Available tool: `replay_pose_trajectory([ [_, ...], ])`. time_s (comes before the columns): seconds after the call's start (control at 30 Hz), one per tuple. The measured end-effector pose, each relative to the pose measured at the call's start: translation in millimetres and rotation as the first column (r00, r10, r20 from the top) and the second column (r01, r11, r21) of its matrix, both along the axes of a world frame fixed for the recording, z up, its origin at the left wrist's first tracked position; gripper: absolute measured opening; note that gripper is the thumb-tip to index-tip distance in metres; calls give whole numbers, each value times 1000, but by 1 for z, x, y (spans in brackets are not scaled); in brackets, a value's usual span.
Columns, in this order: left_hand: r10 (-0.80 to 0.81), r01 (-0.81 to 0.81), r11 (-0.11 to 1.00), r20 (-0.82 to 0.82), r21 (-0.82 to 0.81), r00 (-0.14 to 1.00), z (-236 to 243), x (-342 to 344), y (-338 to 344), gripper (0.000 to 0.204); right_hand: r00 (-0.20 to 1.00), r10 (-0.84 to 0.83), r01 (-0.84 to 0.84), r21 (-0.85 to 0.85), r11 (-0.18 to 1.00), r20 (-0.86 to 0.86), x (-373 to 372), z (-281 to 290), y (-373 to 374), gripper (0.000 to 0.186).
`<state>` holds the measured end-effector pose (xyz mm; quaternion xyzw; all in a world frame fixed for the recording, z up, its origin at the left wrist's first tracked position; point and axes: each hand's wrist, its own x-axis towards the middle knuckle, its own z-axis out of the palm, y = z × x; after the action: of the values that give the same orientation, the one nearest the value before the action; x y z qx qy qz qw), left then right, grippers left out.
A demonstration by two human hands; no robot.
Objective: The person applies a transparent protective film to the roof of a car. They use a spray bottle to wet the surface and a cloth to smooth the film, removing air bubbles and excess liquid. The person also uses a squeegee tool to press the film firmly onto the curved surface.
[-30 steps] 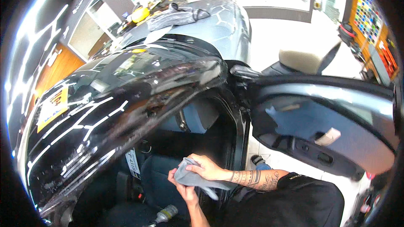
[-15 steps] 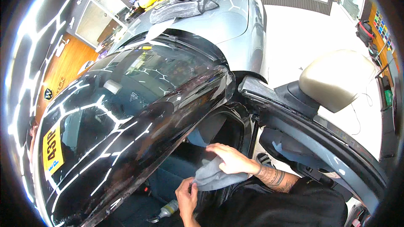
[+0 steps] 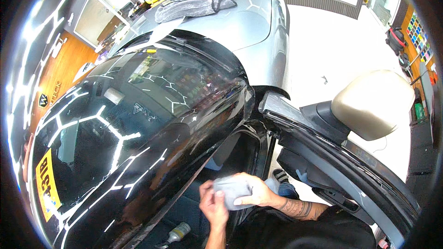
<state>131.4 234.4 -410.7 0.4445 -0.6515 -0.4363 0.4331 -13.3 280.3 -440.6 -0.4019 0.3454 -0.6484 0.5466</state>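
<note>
Both hands are on a grey cloth (image 3: pixel 232 192), folded into a flat, compact pad in the open doorway of the car. My left hand (image 3: pixel 214 204) pinches its left edge between thumb and fingers. My right hand (image 3: pixel 257 191) grips the other side, thumb on the near face and fingers behind, where they are partly hidden. Below and left of the hands, a spray bottle (image 3: pixel 179 232) with a pale label lies inside the dark car interior.
The glossy black roof (image 3: pixel 152 166) and windshield (image 3: pixel 157 78) fill the left. An open car door (image 3: pixel 350 170) with a beige mirror (image 3: pixel 374 106) stands at the right. On the silver hood (image 3: pixel 244 23) lies a grey towel (image 3: pixel 194 9). A sandalled foot (image 3: pixel 280 175) shows beneath the door.
The cloth, spread loosely before, is now folded smaller. My right hand has lowered and closed round it, and my left hand has shifted right and up. The view has tilted slightly.
</note>
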Motion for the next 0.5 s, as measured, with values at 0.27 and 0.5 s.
replay_pose_trajectory([
  [0.27, -355, 366, 931, -213, 15, 910, -11, -36, 17, 70, 559, -718, 635, -343, 692, -415, -80, 109, -48, 30],
  [0.5, -419, 413, 908, 102, 72, 902, -20, 12, 20, 57, 348, -681, 482, -500, 719, -644, -80, 146, -126, 32],
])
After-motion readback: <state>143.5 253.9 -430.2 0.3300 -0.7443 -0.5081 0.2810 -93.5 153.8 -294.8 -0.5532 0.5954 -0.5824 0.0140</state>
